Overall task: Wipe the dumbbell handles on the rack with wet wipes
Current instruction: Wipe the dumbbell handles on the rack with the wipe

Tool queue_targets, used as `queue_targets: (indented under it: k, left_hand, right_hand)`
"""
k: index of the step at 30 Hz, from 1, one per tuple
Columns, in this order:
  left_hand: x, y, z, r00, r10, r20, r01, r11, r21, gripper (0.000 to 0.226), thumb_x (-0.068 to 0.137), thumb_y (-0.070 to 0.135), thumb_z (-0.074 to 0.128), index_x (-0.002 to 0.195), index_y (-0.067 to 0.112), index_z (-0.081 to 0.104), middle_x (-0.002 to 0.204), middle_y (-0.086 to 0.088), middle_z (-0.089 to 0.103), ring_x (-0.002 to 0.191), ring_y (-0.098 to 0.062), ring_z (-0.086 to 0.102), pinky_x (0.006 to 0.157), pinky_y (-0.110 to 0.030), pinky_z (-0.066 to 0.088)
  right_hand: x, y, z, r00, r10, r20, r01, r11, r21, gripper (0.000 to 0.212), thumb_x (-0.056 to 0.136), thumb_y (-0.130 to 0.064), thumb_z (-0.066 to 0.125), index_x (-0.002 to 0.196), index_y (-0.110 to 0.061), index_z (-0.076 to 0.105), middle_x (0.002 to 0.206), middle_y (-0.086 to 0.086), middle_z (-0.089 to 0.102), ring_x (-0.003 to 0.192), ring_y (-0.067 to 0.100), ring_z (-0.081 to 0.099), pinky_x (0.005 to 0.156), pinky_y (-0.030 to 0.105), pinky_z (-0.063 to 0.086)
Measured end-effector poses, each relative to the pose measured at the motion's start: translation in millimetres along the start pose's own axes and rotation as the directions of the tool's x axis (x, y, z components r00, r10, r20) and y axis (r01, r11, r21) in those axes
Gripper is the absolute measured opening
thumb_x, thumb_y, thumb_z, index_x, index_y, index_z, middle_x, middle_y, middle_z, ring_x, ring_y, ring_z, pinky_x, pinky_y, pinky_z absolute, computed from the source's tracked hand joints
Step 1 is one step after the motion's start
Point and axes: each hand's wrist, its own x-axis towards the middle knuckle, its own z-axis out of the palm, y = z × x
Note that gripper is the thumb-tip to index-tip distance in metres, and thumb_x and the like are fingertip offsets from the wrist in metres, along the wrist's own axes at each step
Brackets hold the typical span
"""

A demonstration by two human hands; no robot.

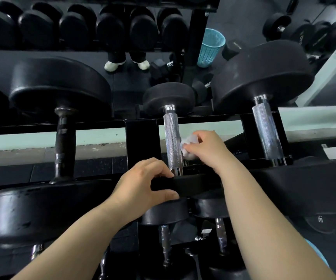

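Mid-wipe: right hand (205, 148) pinched wipe (189, 147) at handle (171, 138) 3 o'clock, left hand (140, 185) gripped near head (195, 184); next likely lengthwise stroke.

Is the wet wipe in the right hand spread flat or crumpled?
Crumpled. The wet wipe is bunched into a wad, pinched by the right hand beside the chrome handle.

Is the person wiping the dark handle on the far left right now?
No, the right hand presses the white wipe against the shiny silver handle in the middle; nothing touches the dark handle.
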Motion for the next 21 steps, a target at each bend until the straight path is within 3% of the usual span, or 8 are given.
queue_targets:
  k: [3, 4, 7, 10, 13, 16, 18, 21]
  left_hand:
    - [1, 0, 0, 1.000, -0.001, -0.003, 0.001, 1.000, 0.003, 0.040, 0.065, 0.029, 0.078, 0.072, 0.043, 0.042, 0.083, 0.023, 0.048, 0.083, 0.009, 0.044, 0.075, -0.012, 0.036]
    - [1, 0, 0, 1.000, 0.000, -0.006, 0.000, 1.000, 0.006, 0.040, 0.065, 0.029, 0.078, 0.072, 0.043, 0.042, 0.083, 0.023, 0.048, 0.083, 0.010, 0.044, 0.075, -0.012, 0.036]
    - [1, 0, -1, 1.000, 0.001, -0.002, -0.001, 1.000, 0.011, 0.040, 0.065, 0.029, 0.078, 0.071, 0.044, 0.041, 0.082, 0.023, 0.047, 0.082, 0.011, 0.043, 0.073, -0.011, 0.035]
    - [1, 1, -1, 1.000, 0.005, -0.001, -0.005, 1.000, 0.011, 0.041, 0.066, 0.028, 0.078, 0.072, 0.044, 0.040, 0.083, 0.023, 0.047, 0.081, 0.010, 0.043, 0.077, -0.015, 0.038]
    - [0, 3, -1, 1.000, -0.004, 0.009, 0.004, 0.999, 0.033, 0.039, 0.067, 0.031, 0.076, 0.071, 0.043, 0.039, 0.084, 0.023, 0.047, 0.084, 0.009, 0.043, 0.080, -0.016, 0.039]
    - [-2, 4, -2, 1.000, -0.010, 0.018, 0.009, 0.999, 0.051, 0.038, 0.068, 0.032, 0.075, 0.073, 0.044, 0.039, 0.086, 0.024, 0.047, 0.084, 0.009, 0.043, 0.080, -0.015, 0.039]
    - [-3, 5, -2, 1.000, -0.023, 0.007, 0.022, 0.999, 0.035, 0.039, 0.070, 0.031, 0.074, 0.080, 0.044, 0.039, 0.090, 0.028, 0.044, 0.086, 0.012, 0.042, 0.080, -0.012, 0.038]
    - [1, 9, -9, 0.978, -0.083, -0.194, 0.052, 0.986, -0.159, 0.038, 0.077, 0.025, 0.068, 0.100, 0.042, 0.042, 0.100, 0.027, 0.043, 0.096, 0.007, 0.045, 0.084, -0.011, 0.036]
  right_hand:
    - [13, -13, 0, 0.996, -0.040, -0.085, 0.042, 0.999, 0.021, 0.003, 0.085, -0.007, 0.056, 0.085, -0.009, 0.058, 0.080, -0.002, 0.055, 0.071, 0.009, 0.051, 0.058, 0.010, 0.039]
    - [20, -18, 3, 0.986, -0.062, -0.154, 0.070, 0.997, 0.045, 0.008, 0.085, -0.006, 0.055, 0.092, -0.007, 0.058, 0.082, -0.001, 0.054, 0.073, 0.010, 0.050, 0.058, 0.010, 0.039]
    - [24, -24, 12, 0.962, -0.099, -0.256, 0.128, 0.987, 0.099, 0.006, 0.085, -0.005, 0.053, 0.088, -0.010, 0.055, 0.073, -0.006, 0.051, 0.076, 0.012, 0.049, 0.055, 0.008, 0.037]
    - [6, -11, 9, 0.982, -0.081, -0.168, 0.079, 0.997, -0.015, 0.007, 0.085, -0.008, 0.055, 0.091, -0.005, 0.059, 0.080, 0.001, 0.053, 0.081, 0.015, 0.048, 0.059, 0.019, 0.036]
    - [-15, 0, 0, 0.999, -0.041, 0.004, 0.042, 0.997, -0.069, 0.012, 0.084, -0.008, 0.058, 0.073, -0.013, 0.057, 0.069, -0.002, 0.052, 0.077, 0.016, 0.048, 0.059, 0.022, 0.035]
    - [-25, -2, -5, 0.997, -0.047, -0.053, 0.049, 0.998, 0.034, 0.014, 0.084, -0.011, 0.060, 0.094, -0.003, 0.062, 0.083, 0.002, 0.056, 0.081, 0.015, 0.050, 0.064, 0.021, 0.037]
    - [-32, -6, -8, 0.994, -0.053, -0.098, 0.068, 0.985, 0.158, 0.017, 0.084, -0.012, 0.060, 0.100, -0.008, 0.061, 0.085, -0.005, 0.057, 0.083, 0.011, 0.052, 0.068, 0.016, 0.040]
    - [-43, -14, -8, 0.993, -0.097, -0.062, 0.109, 0.965, 0.240, 0.011, 0.084, -0.012, 0.060, 0.085, -0.022, 0.058, 0.078, -0.012, 0.055, 0.074, 0.000, 0.050, 0.055, -0.001, 0.039]
